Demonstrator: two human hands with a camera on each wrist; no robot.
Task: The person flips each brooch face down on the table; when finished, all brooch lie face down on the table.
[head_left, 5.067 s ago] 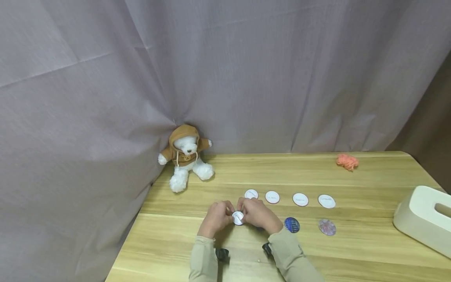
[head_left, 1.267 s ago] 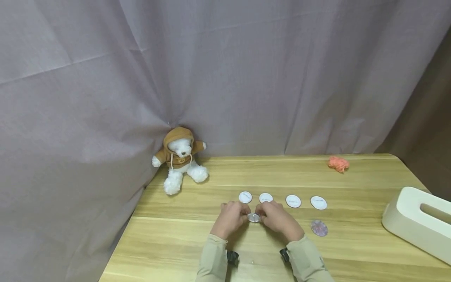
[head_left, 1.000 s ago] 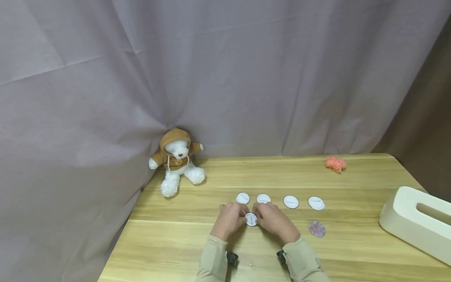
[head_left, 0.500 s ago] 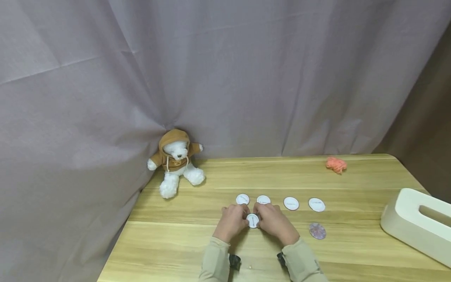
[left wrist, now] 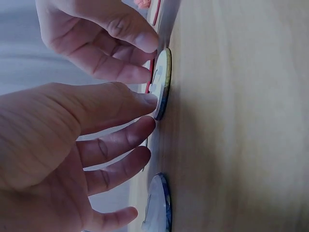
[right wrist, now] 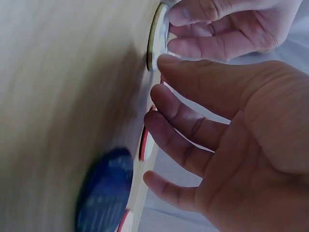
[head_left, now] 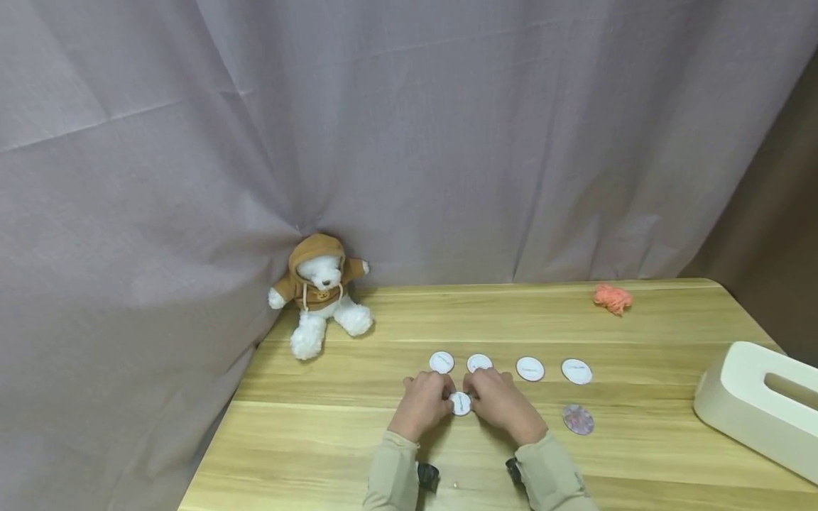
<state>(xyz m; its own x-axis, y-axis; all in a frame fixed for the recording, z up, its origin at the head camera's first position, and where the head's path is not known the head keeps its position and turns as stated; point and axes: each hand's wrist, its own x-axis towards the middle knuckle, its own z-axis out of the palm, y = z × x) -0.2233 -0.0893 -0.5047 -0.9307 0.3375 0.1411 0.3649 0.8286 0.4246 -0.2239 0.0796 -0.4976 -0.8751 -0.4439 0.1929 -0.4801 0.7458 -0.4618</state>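
Note:
A round pin badge (head_left: 461, 404) lies white back up on the table between my hands. My left hand (head_left: 422, 402) pinches its left rim, the thumb on the near side. On the right rim are the thumb and index finger of my right hand (head_left: 501, 402). In the left wrist view the pin badge (left wrist: 163, 84) shows a yellow and blue edge and a small clasp. Beneath my left hand lies another badge (left wrist: 159, 205). A blue badge (right wrist: 106, 191) in the right wrist view is hidden by my right hand and forearm in the head view.
Several white-backed badges, among them one badge (head_left: 530, 369), form a row beyond my hands. A purple patterned badge (head_left: 578, 419) lies to the right. Farther out are a teddy bear (head_left: 324, 294), a coral yarn bundle (head_left: 613, 299) and a cream tissue box (head_left: 760, 404).
Five seconds ago my hands held a badge farther left, with the blue badge in view. About a second ago the present badge was tilted; now it lies flatter, its back up, still between my fingers.

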